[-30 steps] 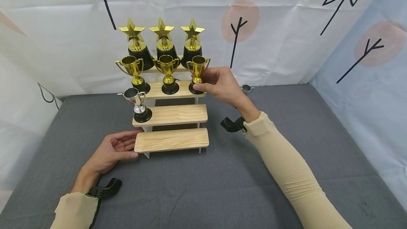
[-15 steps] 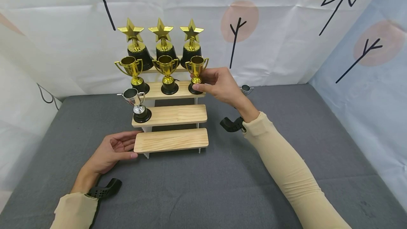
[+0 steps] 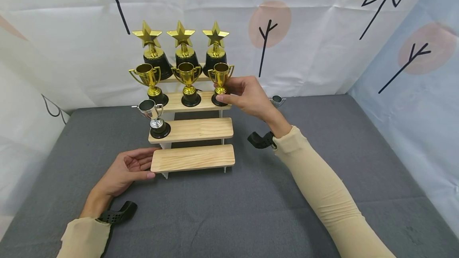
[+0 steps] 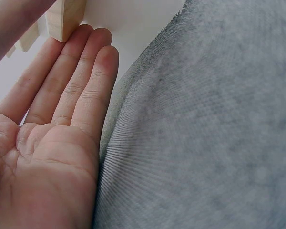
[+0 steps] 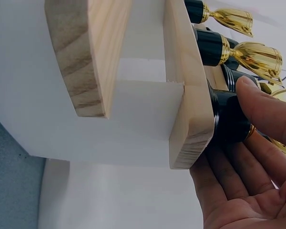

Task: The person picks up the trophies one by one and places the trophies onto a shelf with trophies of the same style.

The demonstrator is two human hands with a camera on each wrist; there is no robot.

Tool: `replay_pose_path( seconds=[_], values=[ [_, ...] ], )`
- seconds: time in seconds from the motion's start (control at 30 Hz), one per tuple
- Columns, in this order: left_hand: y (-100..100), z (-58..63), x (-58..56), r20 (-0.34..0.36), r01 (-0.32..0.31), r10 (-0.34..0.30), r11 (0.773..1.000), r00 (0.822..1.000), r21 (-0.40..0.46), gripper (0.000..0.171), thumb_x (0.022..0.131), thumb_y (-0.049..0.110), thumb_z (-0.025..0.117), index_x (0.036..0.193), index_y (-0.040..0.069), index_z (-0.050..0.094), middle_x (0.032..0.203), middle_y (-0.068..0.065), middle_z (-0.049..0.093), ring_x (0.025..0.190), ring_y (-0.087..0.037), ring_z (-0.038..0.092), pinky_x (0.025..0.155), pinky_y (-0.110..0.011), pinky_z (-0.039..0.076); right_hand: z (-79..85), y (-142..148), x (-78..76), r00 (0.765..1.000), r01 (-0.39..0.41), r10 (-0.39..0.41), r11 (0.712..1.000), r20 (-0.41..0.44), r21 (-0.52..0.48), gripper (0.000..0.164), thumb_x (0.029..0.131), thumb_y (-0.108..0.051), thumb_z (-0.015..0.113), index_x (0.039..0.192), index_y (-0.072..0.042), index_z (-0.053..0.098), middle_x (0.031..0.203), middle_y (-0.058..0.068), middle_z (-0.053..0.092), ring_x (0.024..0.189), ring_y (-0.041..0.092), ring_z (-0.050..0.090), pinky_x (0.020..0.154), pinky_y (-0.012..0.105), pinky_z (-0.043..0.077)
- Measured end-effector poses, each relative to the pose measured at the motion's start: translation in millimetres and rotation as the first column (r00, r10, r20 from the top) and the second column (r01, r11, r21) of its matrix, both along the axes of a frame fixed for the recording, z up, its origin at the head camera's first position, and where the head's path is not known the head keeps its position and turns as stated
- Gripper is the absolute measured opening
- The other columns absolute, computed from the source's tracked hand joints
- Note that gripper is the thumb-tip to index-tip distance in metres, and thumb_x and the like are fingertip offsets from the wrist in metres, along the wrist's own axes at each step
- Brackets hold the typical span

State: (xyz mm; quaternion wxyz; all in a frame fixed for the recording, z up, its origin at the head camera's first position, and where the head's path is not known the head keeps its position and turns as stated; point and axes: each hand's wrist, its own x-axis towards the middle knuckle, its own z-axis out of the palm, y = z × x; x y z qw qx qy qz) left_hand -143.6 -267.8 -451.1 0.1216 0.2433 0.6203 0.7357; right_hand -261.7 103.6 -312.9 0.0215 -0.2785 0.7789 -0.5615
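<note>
A tiered wooden display stand (image 3: 193,158) with white side supports holds trophies on its upper steps. My left hand (image 3: 123,172) is at the left end of the lowest step; in the left wrist view its straight fingers (image 4: 88,86) touch the stand's end. My right hand (image 3: 249,94) holds the black base (image 5: 231,112) of the rightmost gold cup trophy (image 3: 221,75), thumb on the near side. That trophy stands upright on the second step from the top, in line with two other gold cup trophies (image 3: 186,77). Part of its base is hidden by my thumb.
Three gold star trophies (image 3: 182,37) fill the top step. A silver cup trophy (image 3: 155,118) stands at the left of the third step. Another silver cup (image 3: 277,100) shows partly behind my right wrist on the grey cloth (image 3: 229,218). A printed fabric backdrop (image 3: 312,51) rises behind.
The rightmost gold cup trophy has shifted very slightly left in my right hand's grip, perhaps only with the small shift of the whole view. My left hand stays at the stand.
</note>
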Motion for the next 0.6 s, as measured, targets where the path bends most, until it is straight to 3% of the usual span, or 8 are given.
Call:
replay_pose_path(
  seconds=[0.6],
  values=[
    [0.1, 0.6, 0.6, 0.004, -0.006, 0.006, 1.0, 1.0, -0.014, 0.066, 0.079, -0.028, 0.066, 0.14, -0.019, 0.043, 0.135, -0.007, 0.063, 0.123, -0.018, 0.062, 0.103, -0.032, 0.053, -2.7, -1.9, 2.9, 1.0, -0.006, 0.005, 0.999, -0.021, -0.051, 0.035, 0.088, -0.004, 0.079, 0.122, 0.003, 0.07, 0.117, 0.015, 0.072, 0.111, 0.022, 0.069, 0.102, 0.035, 0.055]
  ],
)
